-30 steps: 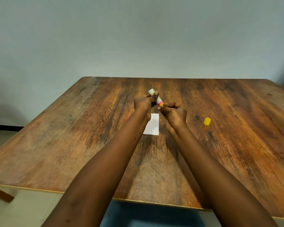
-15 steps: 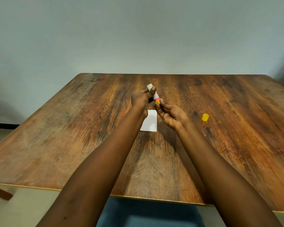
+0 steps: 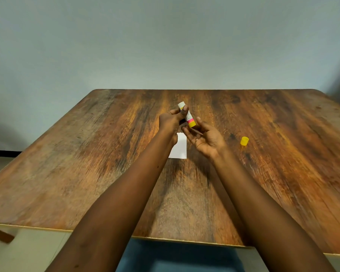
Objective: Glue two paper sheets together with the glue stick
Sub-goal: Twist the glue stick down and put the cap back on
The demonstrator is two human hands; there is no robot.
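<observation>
My left hand (image 3: 170, 121) grips a white glue stick (image 3: 187, 114) with a pink band and a yellow base, held tilted above the table, its uncapped end pointing up and away. My right hand (image 3: 205, 137) is just right of it, palm up, fingers spread, fingertips close to the yellow base but holding nothing. Below both hands a small white paper sheet (image 3: 179, 148) lies flat on the wooden table (image 3: 86, 163), partly hidden by my left wrist. I can make out only one sheet. The yellow cap (image 3: 244, 140) lies on the table to the right.
The table's near edge (image 3: 106, 232) runs below my forearms. A plain grey wall stands behind the far edge. A dark floor strip shows at the left.
My right hand has let go of the glue stick's yellow base and turned palm up with its fingers spread. The left hand keeps its hold on the stick.
</observation>
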